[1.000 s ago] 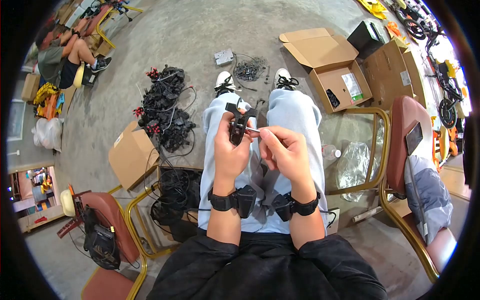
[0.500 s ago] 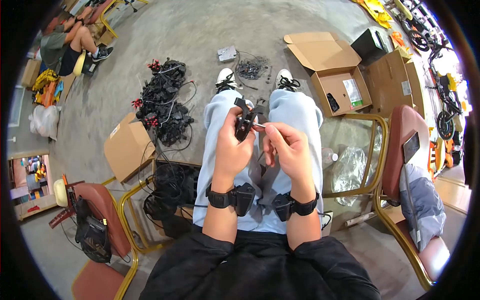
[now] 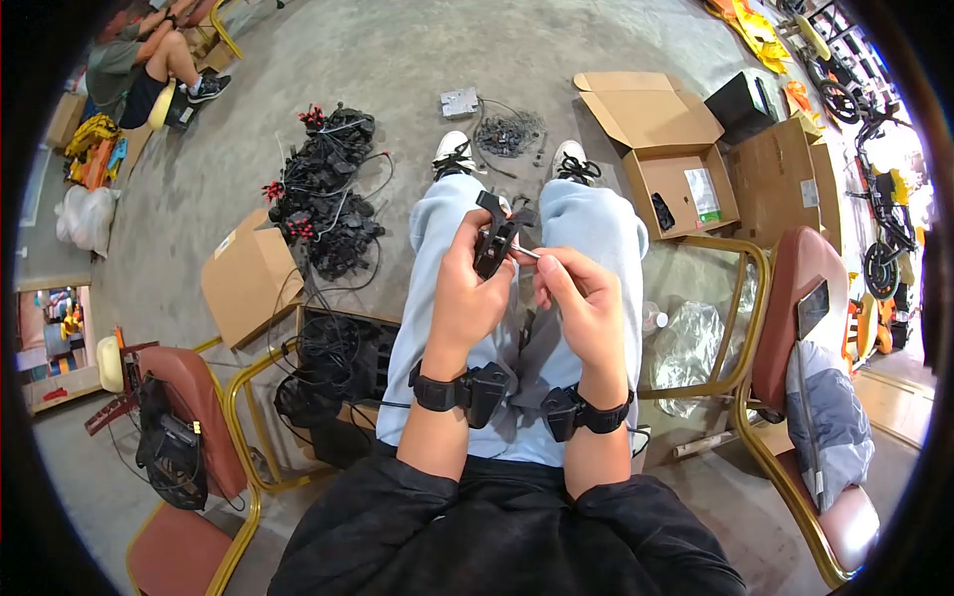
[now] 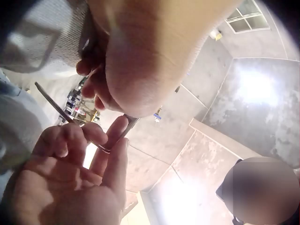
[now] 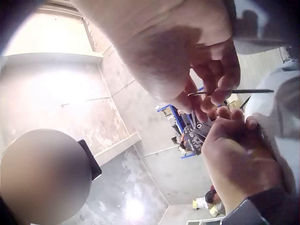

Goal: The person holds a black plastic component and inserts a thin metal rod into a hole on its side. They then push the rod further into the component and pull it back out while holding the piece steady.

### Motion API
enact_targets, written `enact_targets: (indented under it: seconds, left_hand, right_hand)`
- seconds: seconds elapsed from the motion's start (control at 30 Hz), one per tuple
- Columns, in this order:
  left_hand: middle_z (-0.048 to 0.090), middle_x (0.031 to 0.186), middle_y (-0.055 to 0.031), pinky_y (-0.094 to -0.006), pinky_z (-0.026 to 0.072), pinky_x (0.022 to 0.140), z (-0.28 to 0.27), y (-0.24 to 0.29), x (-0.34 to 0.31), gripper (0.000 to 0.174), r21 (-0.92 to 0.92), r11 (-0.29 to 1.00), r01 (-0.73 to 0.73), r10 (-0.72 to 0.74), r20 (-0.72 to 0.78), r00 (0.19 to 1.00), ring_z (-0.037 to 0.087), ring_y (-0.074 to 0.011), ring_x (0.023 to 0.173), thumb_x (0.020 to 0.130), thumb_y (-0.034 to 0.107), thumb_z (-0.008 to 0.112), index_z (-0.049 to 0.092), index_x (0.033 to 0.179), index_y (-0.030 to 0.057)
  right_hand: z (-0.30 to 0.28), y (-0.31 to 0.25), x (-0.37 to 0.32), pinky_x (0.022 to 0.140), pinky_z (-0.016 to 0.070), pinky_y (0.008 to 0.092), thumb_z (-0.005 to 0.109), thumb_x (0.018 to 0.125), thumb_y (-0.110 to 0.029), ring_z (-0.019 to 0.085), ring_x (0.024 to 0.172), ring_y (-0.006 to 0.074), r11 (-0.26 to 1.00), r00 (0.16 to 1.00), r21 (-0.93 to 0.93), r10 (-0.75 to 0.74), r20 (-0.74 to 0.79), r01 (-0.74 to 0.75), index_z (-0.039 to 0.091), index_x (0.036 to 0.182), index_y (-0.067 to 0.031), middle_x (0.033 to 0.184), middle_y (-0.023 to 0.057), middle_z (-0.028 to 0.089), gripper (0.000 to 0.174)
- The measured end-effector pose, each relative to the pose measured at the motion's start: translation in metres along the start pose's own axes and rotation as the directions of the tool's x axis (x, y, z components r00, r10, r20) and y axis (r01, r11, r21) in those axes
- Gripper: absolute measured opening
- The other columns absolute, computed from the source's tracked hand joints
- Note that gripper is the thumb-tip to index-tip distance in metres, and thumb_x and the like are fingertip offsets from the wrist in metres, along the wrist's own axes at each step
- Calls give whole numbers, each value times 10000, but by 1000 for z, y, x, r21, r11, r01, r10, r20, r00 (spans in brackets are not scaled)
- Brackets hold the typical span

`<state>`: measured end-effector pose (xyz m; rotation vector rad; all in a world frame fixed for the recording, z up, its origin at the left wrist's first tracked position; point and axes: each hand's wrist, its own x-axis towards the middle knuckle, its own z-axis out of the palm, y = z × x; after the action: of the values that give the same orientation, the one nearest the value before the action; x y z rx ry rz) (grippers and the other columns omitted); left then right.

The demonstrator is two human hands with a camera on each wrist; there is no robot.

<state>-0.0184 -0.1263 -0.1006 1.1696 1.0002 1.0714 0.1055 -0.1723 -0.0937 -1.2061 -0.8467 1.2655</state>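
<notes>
My left hand (image 3: 471,298) grips a black clamp-like part (image 3: 496,241) with two prongs, held above my knees. A thin L-shaped metal hex key (image 3: 527,252) runs from this part to my right hand (image 3: 588,303), whose thumb and forefinger pinch it. In the left wrist view the bent hex key (image 4: 51,102) passes across the right hand's fingers, one arm sticking out past them. The right wrist view shows its long arm (image 5: 253,91) reaching beyond the fingers, while the short arm points toward the black part. Where its tip meets the part is hidden.
Tangled black cables with red ends (image 3: 333,199) lie left on the floor. Small parts (image 3: 509,136) and a metal box (image 3: 459,102) lie past my shoes. An open carton (image 3: 686,184) stands right. Chairs (image 3: 795,308) flank me both sides; another person (image 3: 149,65) sits far left.
The head view has shifted slightly. The black part has tilted a little in my left hand, and my right fingertips have turned and drawn slightly away from it, still pinching the hex key.
</notes>
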Motion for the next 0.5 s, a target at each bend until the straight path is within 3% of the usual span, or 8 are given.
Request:
enact_targets:
  seconds: [0.07,0.13,0.27,0.37,0.43,0.47,0.5]
  left_hand:
    - [563,827,-47,-225,440,700,1,2,0,324,-5,1000,30,-30,-7,1000,553,-98,755,750,-76,482,457,1066,-8]
    - [566,792,-50,-231,440,674,0,0,0,311,37,999,1,-1,0,1000,554,-108,733,745,-68,488,463,1049,-4]
    - [569,776,-60,-241,440,651,-2,-8,0,294,74,997,-16,15,11,1000,551,-121,714,743,-51,501,463,1031,-6]
    - [569,766,-71,-250,439,635,-3,-9,1,286,76,996,-46,45,9,999,550,-135,700,741,-37,512,459,1021,-11]
    - [560,764,-54,-241,435,631,-3,-5,1,293,183,981,-60,58,16,998,533,-116,690,740,-37,516,461,1026,-6]
    - [560,764,-54,-241,435,631,-2,-6,1,293,181,982,-62,60,17,998,533,-116,690,740,-37,516,461,1026,-6]
    - [554,763,-44,-236,433,630,-2,-7,1,296,111,993,-39,38,6,999,523,-105,687,740,-38,517,463,1028,-4]
  right_hand:
    - [0,-4,0,479,362,175,536,886,-135,473,536,39,998,999,44,53,1,-53,633,930,-6,656,-10,555,167]
    - [0,-12,-1,428,353,176,540,885,-151,468,477,43,973,980,117,193,49,-198,637,930,-2,619,0,549,183]
    - [-2,-15,-2,399,339,177,539,887,-164,461,440,48,968,975,122,212,60,-218,643,926,-2,593,-4,540,196]
    - [-1,-7,-1,467,378,188,558,870,-133,499,524,60,987,988,34,154,16,-154,644,911,-2,665,16,562,161]
    - [3,1,1,565,404,202,578,846,-87,520,642,73,944,968,-253,-238,-80,212,637,907,-2,760,34,564,120]
    - [4,0,2,565,404,202,578,846,-87,520,642,73,943,967,-255,-241,-80,214,637,907,-2,760,34,564,120]
    - [4,-1,2,604,404,208,584,835,-71,518,685,78,891,939,-341,-339,-60,300,632,907,-3,797,40,557,110]
